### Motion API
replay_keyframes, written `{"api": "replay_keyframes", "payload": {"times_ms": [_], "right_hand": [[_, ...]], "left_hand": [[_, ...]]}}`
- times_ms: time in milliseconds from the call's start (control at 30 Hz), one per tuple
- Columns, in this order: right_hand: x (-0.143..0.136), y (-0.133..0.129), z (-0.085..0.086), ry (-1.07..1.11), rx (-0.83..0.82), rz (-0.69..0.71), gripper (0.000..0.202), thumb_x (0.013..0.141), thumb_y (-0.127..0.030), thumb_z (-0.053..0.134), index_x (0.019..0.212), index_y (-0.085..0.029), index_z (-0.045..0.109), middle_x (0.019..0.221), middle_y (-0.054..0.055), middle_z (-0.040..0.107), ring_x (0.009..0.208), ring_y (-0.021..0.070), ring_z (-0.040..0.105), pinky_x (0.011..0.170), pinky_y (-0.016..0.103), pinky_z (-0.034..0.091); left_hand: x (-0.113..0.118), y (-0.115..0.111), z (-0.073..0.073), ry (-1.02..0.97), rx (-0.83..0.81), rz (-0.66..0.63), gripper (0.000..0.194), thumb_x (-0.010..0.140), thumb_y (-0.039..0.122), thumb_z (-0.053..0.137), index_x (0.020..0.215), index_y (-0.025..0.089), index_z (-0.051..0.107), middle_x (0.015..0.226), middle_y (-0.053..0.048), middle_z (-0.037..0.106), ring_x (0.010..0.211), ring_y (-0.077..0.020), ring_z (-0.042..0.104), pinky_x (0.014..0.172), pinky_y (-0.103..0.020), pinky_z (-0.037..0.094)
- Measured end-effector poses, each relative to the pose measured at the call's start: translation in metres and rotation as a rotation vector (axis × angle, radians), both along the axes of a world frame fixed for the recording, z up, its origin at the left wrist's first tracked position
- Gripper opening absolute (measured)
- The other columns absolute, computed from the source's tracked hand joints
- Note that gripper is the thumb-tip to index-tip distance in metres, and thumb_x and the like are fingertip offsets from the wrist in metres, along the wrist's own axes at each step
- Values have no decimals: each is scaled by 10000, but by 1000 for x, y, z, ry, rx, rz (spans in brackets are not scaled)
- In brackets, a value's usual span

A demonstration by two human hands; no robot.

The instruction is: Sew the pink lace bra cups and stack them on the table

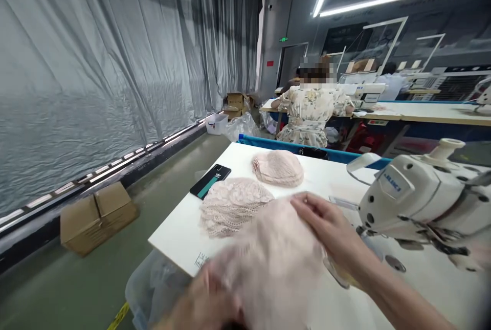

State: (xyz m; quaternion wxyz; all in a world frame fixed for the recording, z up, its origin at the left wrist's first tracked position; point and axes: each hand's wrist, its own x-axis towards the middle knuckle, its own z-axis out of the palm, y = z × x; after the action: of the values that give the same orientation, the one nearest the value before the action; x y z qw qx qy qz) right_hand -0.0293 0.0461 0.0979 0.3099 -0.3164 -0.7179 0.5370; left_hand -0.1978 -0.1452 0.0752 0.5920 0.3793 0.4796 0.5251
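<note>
A pale pink lace piece [282, 263] hangs between my two hands, blurred by motion. My right hand [322, 222] pinches its upper edge with thumb and fingers. Lower down, my left hand [207, 294] is closed on the other side of the lace, its outline smeared. Behind the held piece, a stack of lace pieces [233, 202] lies on the white table [176, 233]. Another pink stack [282, 167] rests farther back. To the right of my right hand stands a white sewing machine [406, 192].
A dark phone [210, 181] lies at the table's left edge. Below that edge is a clear plastic bin [143, 284]. A cardboard box [97, 217] sits on the floor at left. A person in a floral top [310, 110] sits ahead, facing away.
</note>
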Motion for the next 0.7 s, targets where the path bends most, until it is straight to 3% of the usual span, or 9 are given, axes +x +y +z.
{"api": "replay_keyframes", "payload": {"times_ms": [100, 200, 300, 367, 433, 533, 633, 700], "right_hand": [[-30, 63, 8, 88, 36, -178, 290, 940, -461, 532, 923, -175, 568, 706, -55, 532, 528, 73, 481, 475, 200, 396], [-55, 130, 7, 80, 81, -400, 256, 968, -396, 519, 1030, -157, 587, 818, -21, 605, 581, 83, 556, 520, 227, 478], [-71, 186, -8, -34, 126, -573, 255, 949, -368, 564, 1090, -158, 598, 995, 27, 644, 783, 143, 638, 678, 315, 550], [-77, 210, -22, -164, 135, -662, 240, 933, -344, 593, 1091, -164, 610, 1075, 44, 641, 898, 177, 640, 772, 372, 548], [-80, 223, -35, -288, 131, -732, 224, 928, -327, 600, 1097, -179, 615, 1141, 55, 627, 976, 195, 624, 840, 409, 528], [-82, 223, -45, -377, 156, -814, 247, 925, -328, 601, 1129, -190, 604, 1205, 66, 600, 1040, 217, 599, 894, 449, 499], [-83, 207, -39, -319, 284, -875, 321, 940, -351, 566, 1221, -195, 547, 1303, 84, 526, 1113, 251, 554, 930, 491, 462], [-81, 185, -30, -241, 423, -782, 318, 957, -352, 529, 1230, -189, 527, 1309, 88, 507, 1110, 250, 545, 927, 487, 454]], "left_hand": [[-23, 70, 33, 118, 113, 169, 818, 759, 507, 740, 1433, 225, 371, 1180, -121, 638, 900, -233, 656, 764, -340, 543], [-47, 169, 51, 281, 149, 237, 526, 876, 325, 650, 1349, 196, 459, 1186, -108, 620, 955, -210, 631, 785, -338, 545], [-60, 254, 45, 484, 125, 318, 321, 949, 338, 552, 1229, 181, 541, 1227, -97, 563, 1021, -213, 598, 864, -412, 528], [-62, 288, 31, 643, 115, 377, 333, 939, 334, 570, 1225, 167, 541, 1245, -97, 547, 1060, -232, 582, 888, -437, 514], [-62, 303, 18, 797, 100, 408, 342, 932, 339, 580, 1225, 168, 543, 1249, -93, 545, 1081, -245, 574, 902, -442, 504], [-59, 297, 8, 997, 112, 393, 351, 930, 330, 581, 1244, 179, 533, 1305, -101, 510, 1146, -259, 535, 954, -483, 466], [-59, 264, 14, 1138, 162, 315, 425, 875, 168, 612, 1289, 191, 518, 1398, -113, 418, 1275, -288, 411, 1055, -479, 357], [-59, 232, 22, 1186, 202, 198, 429, 823, 73, 601, 1232, 203, 586, 1333, -90, 482, 1242, -253, 439, 1061, -383, 337]]}}
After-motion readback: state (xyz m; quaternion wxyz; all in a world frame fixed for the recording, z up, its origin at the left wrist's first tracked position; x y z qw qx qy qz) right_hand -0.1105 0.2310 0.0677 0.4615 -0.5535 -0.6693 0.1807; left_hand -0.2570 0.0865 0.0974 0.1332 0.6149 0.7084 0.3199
